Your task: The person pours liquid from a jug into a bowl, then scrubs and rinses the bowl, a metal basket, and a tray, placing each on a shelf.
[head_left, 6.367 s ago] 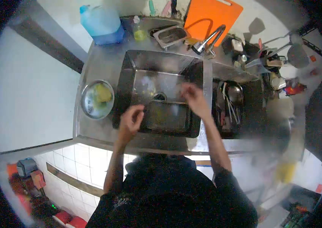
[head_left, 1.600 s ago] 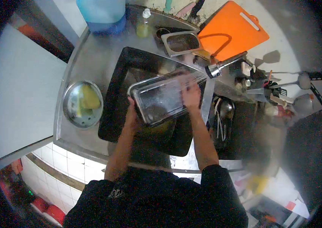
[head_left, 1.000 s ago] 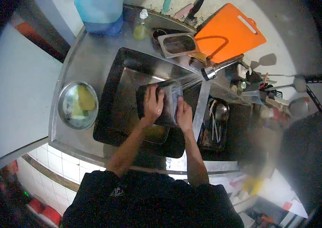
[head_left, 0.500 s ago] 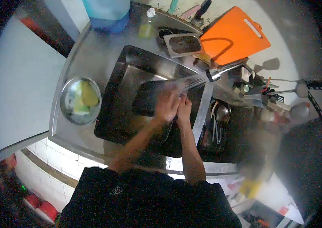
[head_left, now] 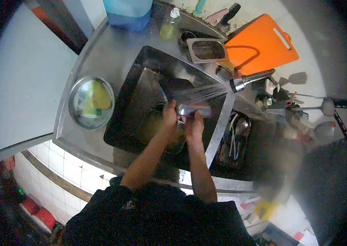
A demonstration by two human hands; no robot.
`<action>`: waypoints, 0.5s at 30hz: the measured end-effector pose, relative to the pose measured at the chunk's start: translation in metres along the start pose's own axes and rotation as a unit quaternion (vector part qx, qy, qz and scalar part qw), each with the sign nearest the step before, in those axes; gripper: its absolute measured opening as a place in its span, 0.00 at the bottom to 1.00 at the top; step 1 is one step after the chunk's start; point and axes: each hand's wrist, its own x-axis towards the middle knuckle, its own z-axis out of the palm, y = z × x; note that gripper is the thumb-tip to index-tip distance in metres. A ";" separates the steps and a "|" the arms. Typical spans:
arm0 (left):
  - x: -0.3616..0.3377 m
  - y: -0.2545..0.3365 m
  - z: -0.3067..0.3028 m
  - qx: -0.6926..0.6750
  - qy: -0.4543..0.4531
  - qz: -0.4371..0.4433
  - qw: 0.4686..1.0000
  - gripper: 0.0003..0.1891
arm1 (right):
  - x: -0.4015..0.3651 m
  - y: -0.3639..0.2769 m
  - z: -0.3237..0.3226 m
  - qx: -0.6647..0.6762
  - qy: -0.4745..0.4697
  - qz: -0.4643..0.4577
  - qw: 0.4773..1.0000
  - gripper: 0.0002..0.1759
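Observation:
Both hands are over the sink, in the water falling from a spray faucet. My left hand grips the left end of a shiny metal container, which is smeared by motion. Around its near side, toward the right, my right hand is closed. The container is tilted and its exact shape is hard to make out. Behind it, a dark flat-sided pan lies in the sink under the spray.
A round metal plate with yellow-green sponges sits on the left counter. At the back stand a soap bottle, a rectangular metal pan and an orange cutting board. Spoons and other utensils lie in the right basin.
My hands, earlier close together with the left one blurred over the right, now hold a metal container between them. The dark pan in the sink appears shifted toward the back. The view has moved slightly.

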 end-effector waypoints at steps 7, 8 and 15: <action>0.060 0.011 -0.029 -0.006 0.035 -0.012 0.999 0.23 | -0.070 -0.023 0.001 -0.032 0.053 0.064 0.996 0.18; 0.043 -0.003 -0.018 0.111 0.089 0.156 0.977 0.24 | -0.062 -0.025 0.002 -0.036 0.076 0.060 0.995 0.19; 0.148 -0.018 -0.074 -0.013 0.032 0.127 0.991 0.22 | -0.098 -0.070 0.012 -0.065 0.024 -0.010 0.998 0.26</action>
